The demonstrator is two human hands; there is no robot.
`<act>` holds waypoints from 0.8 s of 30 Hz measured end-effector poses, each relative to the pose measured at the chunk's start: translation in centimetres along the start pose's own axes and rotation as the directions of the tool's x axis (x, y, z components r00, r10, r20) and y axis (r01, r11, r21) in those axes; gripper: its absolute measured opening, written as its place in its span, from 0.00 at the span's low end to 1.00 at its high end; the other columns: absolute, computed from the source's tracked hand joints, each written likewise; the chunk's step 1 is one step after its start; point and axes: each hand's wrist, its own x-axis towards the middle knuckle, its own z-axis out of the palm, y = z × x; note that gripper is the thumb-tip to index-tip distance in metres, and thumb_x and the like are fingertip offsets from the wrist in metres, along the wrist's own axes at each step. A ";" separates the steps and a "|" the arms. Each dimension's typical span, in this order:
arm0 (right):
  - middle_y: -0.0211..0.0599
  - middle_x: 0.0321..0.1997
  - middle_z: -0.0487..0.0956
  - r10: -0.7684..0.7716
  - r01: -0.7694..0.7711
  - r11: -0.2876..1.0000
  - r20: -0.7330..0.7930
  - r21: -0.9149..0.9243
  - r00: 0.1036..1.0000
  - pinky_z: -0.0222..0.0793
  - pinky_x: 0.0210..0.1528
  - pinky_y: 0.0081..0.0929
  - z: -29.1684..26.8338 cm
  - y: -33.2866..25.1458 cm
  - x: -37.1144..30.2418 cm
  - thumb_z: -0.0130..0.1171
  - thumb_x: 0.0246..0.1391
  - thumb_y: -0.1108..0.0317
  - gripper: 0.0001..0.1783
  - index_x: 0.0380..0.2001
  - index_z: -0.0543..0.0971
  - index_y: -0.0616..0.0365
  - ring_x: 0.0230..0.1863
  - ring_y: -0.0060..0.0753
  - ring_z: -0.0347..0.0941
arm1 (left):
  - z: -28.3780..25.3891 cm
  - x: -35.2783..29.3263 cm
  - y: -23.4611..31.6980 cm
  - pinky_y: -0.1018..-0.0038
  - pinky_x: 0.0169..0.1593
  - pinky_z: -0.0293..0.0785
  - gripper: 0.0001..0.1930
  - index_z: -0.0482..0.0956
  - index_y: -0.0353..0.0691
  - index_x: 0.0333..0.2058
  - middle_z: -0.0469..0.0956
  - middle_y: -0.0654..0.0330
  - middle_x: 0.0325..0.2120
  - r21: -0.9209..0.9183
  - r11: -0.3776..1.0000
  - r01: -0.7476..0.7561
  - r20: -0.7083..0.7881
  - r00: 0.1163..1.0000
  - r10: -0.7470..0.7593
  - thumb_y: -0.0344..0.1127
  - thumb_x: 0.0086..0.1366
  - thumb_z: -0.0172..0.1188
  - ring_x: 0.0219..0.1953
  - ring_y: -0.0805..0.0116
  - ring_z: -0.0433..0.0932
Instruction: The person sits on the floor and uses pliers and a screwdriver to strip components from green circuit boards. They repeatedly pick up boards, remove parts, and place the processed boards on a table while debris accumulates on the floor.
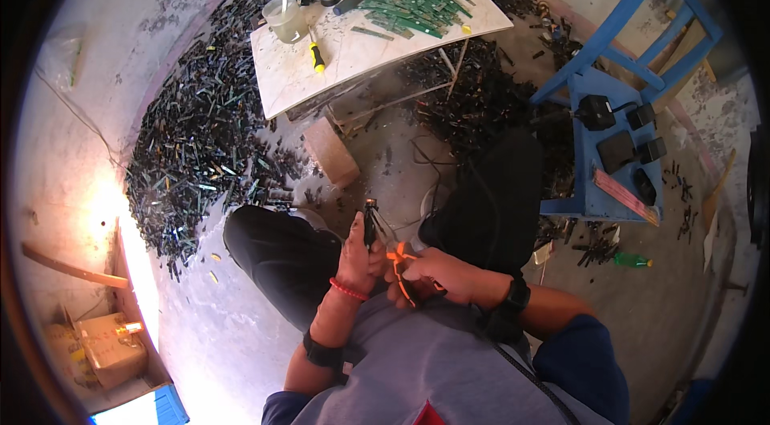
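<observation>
- The left hand's grip (358, 261) was closed around a dark, slender piece (370, 228), held upright above the lap; the right hand's grip (429, 271) was wrapped around orange-handled pliers (399, 257) just beside it.
- Whether the pliers' jaws bit on anything, I could not tell.
- Good work here seemed to call for a steady left hold and fingertips clear of the jaws.
- Ahead, a tan rectangular block (330, 154) stood before the white-topped counter (285, 76) bearing flat green strips (413, 4).
- Dark loose scraps (200, 136) crowded the floor around it.
</observation>
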 end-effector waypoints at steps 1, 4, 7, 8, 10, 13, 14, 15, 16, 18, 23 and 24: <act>0.46 0.37 0.78 -0.014 0.014 1.000 0.009 0.004 1.000 0.71 0.41 0.27 0.1 0.1 0.0 0.46 0.52 0.64 0.19 0.44 0.70 0.66 0.36 0.36 0.77 | -0.2 0.0 -0.2 0.80 0.12 0.41 0.29 0.59 0.46 0.14 0.50 0.71 0.07 -0.012 1.000 -0.014 0.010 1.000 0.015 0.62 0.64 0.39 0.08 0.79 0.46; 0.45 0.37 0.78 0.005 -0.005 0.999 -0.015 0.044 1.000 0.70 0.40 0.26 0.2 0.1 -0.1 0.46 0.52 0.65 0.18 0.43 0.70 0.66 0.36 0.35 0.77 | -0.7 0.1 -0.3 0.80 0.12 0.41 0.28 0.60 0.46 0.15 0.50 0.71 0.07 -0.065 0.997 -0.033 0.101 0.994 0.039 0.62 0.64 0.39 0.08 0.79 0.45; 0.45 0.37 0.78 -0.012 0.012 1.000 0.040 0.014 0.999 0.70 0.40 0.26 0.2 0.0 -0.1 0.47 0.53 0.64 0.18 0.43 0.70 0.66 0.36 0.35 0.77 | -0.3 -0.1 0.0 0.80 0.13 0.41 0.28 0.60 0.46 0.15 0.49 0.71 0.07 -0.041 0.999 0.026 0.006 1.000 -0.026 0.62 0.64 0.40 0.07 0.79 0.45; 0.45 0.37 0.78 -0.003 0.003 1.000 0.041 0.002 0.999 0.70 0.40 0.26 0.2 0.0 0.0 0.47 0.53 0.64 0.18 0.43 0.70 0.66 0.37 0.35 0.77 | 0.0 -0.2 0.1 0.80 0.13 0.41 0.28 0.60 0.46 0.15 0.49 0.72 0.07 -0.039 0.999 0.026 -0.025 0.999 -0.027 0.62 0.64 0.40 0.07 0.79 0.45; 0.44 0.38 0.78 0.017 -0.015 1.000 0.044 -0.025 0.999 0.70 0.40 0.25 0.2 0.1 0.1 0.47 0.53 0.63 0.19 0.43 0.70 0.66 0.37 0.34 0.77 | 0.3 -0.4 0.2 0.80 0.13 0.40 0.28 0.60 0.46 0.15 0.49 0.72 0.07 -0.036 0.999 0.025 -0.088 0.996 -0.028 0.62 0.64 0.40 0.07 0.79 0.45; 0.44 0.37 0.78 0.031 -0.032 0.999 0.025 0.015 0.999 0.70 0.39 0.25 0.4 0.0 0.1 0.46 0.54 0.62 0.19 0.44 0.70 0.66 0.36 0.34 0.77 | 0.0 -0.5 0.3 0.80 0.13 0.40 0.28 0.61 0.46 0.16 0.50 0.71 0.07 -0.027 0.999 0.027 -0.041 0.999 -0.028 0.62 0.63 0.41 0.07 0.79 0.45; 0.44 0.37 0.78 0.027 -0.027 0.999 0.023 0.016 0.999 0.70 0.39 0.25 0.5 0.0 0.2 0.46 0.54 0.62 0.19 0.44 0.70 0.66 0.36 0.34 0.77 | 0.0 -0.5 0.3 0.80 0.13 0.40 0.28 0.61 0.46 0.16 0.51 0.71 0.07 -0.021 1.000 0.015 -0.051 0.999 -0.016 0.62 0.63 0.41 0.08 0.79 0.45; 0.44 0.37 0.78 0.023 -0.023 1.000 0.021 0.017 1.000 0.70 0.39 0.25 0.5 0.0 0.2 0.46 0.54 0.62 0.19 0.44 0.70 0.66 0.36 0.34 0.77 | 0.1 -0.6 0.3 0.80 0.13 0.40 0.28 0.61 0.46 0.16 0.51 0.71 0.07 -0.015 1.000 0.003 -0.061 0.998 -0.004 0.63 0.63 0.41 0.08 0.79 0.45; 0.45 0.37 0.78 0.020 -0.020 1.000 0.020 0.018 1.000 0.70 0.39 0.25 0.5 0.0 0.3 0.45 0.54 0.62 0.19 0.44 0.70 0.66 0.36 0.35 0.77 | 0.1 -0.6 0.2 0.80 0.13 0.40 0.28 0.61 0.46 0.16 0.52 0.71 0.08 -0.010 1.000 -0.009 -0.072 0.997 0.008 0.63 0.63 0.41 0.08 0.79 0.46; 0.45 0.37 0.78 0.011 -0.011 1.000 0.019 -0.008 1.000 0.70 0.38 0.26 0.7 -0.4 0.3 0.45 0.55 0.61 0.20 0.43 0.71 0.66 0.35 0.35 0.77 | 0.4 -0.4 0.2 0.80 0.13 0.40 0.28 0.62 0.45 0.16 0.53 0.71 0.08 -0.010 1.000 -0.022 -0.138 0.990 0.021 0.63 0.63 0.41 0.08 0.80 0.47; 0.45 0.36 0.78 -0.066 0.066 0.997 0.007 0.029 0.998 0.70 0.37 0.25 1.0 -0.9 0.2 0.45 0.55 0.61 0.20 0.43 0.71 0.67 0.35 0.36 0.77 | -0.4 0.2 -0.2 0.80 0.13 0.42 0.28 0.62 0.45 0.17 0.56 0.70 0.09 0.046 0.996 -0.071 -0.086 0.993 0.075 0.63 0.64 0.39 0.08 0.79 0.49; 0.45 0.36 0.78 -0.067 0.067 0.997 -0.003 0.041 0.998 0.70 0.37 0.25 0.8 -0.7 0.5 0.45 0.54 0.61 0.20 0.43 0.72 0.67 0.34 0.36 0.77 | -0.4 0.2 -0.2 0.80 0.13 0.43 0.29 0.62 0.45 0.17 0.56 0.69 0.09 0.065 0.995 -0.078 -0.082 0.993 0.083 0.63 0.64 0.39 0.09 0.79 0.50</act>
